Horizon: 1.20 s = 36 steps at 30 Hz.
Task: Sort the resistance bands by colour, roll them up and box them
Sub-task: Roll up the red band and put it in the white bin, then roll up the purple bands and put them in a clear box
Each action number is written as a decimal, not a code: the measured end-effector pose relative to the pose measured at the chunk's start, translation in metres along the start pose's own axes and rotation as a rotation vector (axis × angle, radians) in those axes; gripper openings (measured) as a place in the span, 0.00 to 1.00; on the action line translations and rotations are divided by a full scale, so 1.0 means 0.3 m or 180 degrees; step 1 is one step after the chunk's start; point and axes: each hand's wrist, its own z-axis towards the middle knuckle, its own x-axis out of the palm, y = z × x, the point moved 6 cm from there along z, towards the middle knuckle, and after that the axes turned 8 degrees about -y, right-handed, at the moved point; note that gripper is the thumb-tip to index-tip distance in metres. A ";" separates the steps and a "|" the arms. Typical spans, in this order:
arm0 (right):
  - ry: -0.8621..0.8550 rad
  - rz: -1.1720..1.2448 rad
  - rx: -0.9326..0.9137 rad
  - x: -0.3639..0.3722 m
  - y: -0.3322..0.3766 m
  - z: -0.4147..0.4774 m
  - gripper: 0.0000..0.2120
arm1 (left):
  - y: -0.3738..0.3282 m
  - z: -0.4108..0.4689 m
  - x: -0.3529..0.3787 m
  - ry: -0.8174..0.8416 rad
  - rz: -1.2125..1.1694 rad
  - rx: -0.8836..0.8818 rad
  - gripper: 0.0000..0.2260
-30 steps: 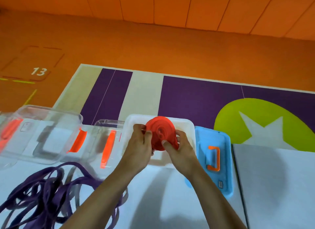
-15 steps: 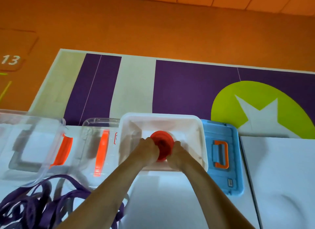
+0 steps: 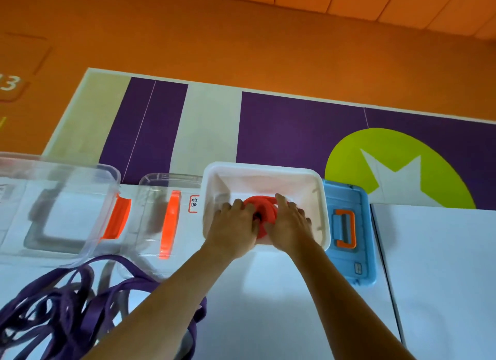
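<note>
Red and tightly coiled, the rolled band [image 3: 264,208] sits low inside the white box [image 3: 263,167], clasped between both hands. The left hand [image 3: 236,225] curls its fingers over the left edge, and the right hand [image 3: 291,222] grips the right side. A blue lid [image 3: 349,263] lies just right of the box, and clear tubs [image 3: 102,169] stand to its left. Loose purple bands [image 3: 53,319] lie tangled on the white table [image 3: 268,306].

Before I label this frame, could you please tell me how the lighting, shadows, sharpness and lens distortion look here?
Head view: soft light, no strong glare. Head view: faint arm shadows on the white table, grey ones under the clear boxes. Head view: slight blur on the purple bands, the left hand and right hand at the rolled red band; wide-angle stretch toward the corners.
</note>
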 end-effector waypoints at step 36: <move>-0.0267 -0.0020 -0.1528 0.508 0.358 -0.955 0.22 | 0.674 -1.256 0.020 -0.0814 0.0833 -0.0373 0.19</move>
